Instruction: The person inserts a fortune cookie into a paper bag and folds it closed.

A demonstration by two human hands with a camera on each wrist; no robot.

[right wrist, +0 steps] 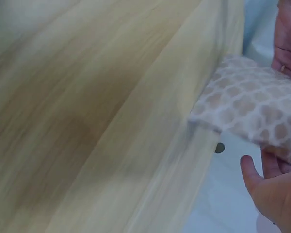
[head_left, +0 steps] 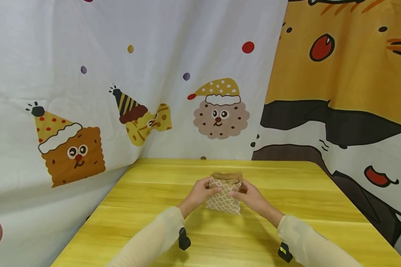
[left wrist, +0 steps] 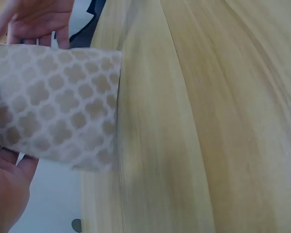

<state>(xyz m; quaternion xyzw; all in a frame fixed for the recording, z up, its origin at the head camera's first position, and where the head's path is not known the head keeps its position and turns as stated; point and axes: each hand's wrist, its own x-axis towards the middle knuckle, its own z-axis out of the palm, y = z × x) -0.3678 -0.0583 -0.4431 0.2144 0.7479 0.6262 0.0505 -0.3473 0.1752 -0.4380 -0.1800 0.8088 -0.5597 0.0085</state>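
A small brown paper bag (head_left: pixel 223 198) with a white lattice pattern is held up above the table by both hands. Its mouth is at the top, where folds of plain brown paper (head_left: pixel 228 175) show. My left hand (head_left: pixel 201 193) grips the bag's left side near the mouth, thumb across the patterned front. On the opposite side my right hand (head_left: pixel 250 194) pinches the bag, its thumb also on the front. The fingers behind the bag are partly hidden. In the left wrist view the patterned face (left wrist: pixel 58 107) fills the space between the two hands.
A yellow wood-grain table (head_left: pixel 153 222) lies beneath the hands. Behind it hangs a white curtain (head_left: pixel 160 37) with cartoon figures, and an orange and dark printed cloth (head_left: pixel 347 81) hangs at the right. Small black devices (head_left: pixel 184 239) sit at both wrists.
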